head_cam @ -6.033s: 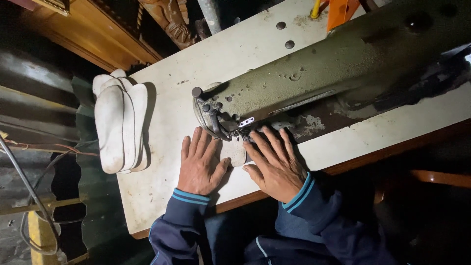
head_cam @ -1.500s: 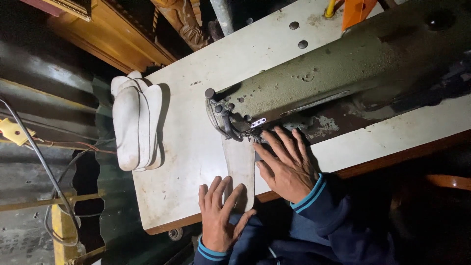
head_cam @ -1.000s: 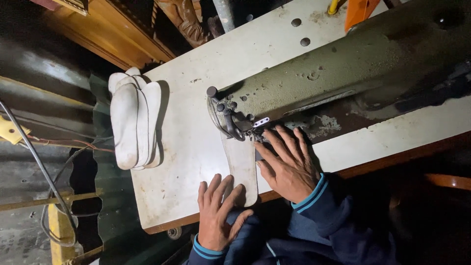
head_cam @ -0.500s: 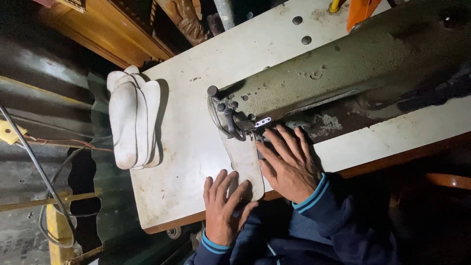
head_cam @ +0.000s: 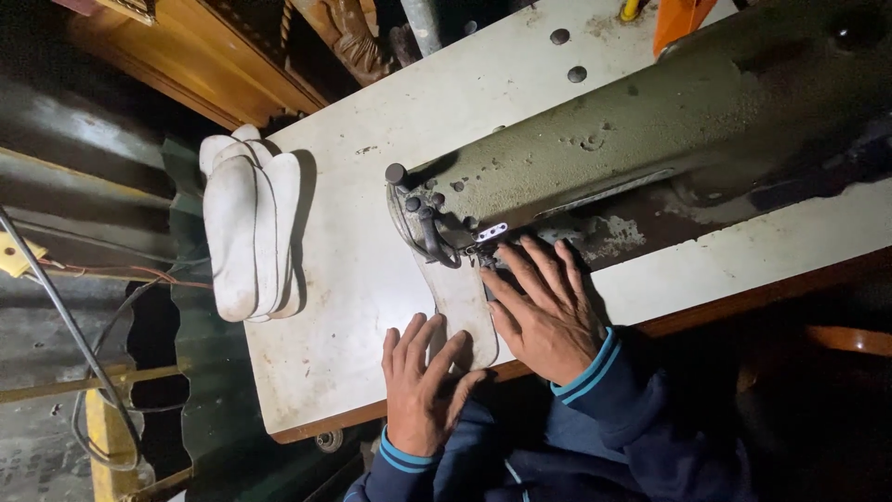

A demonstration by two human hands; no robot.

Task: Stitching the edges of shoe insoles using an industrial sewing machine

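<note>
Head view, left hand (head_cam: 423, 386) moved up onto insole (head_cam: 462, 307)

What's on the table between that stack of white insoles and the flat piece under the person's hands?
Nothing: in the head view, bare white tabletop separates the stacked white shoe insoles from the pale flat sole-shaped piece at the sewing machine.

You get one bright pool of light on the white surface (head_cam: 353, 270), sharp there, while the corrugated wall (head_cam: 84, 167) and your dark sleeves (head_cam: 595, 418) sink into deep, murky shadow.
</note>
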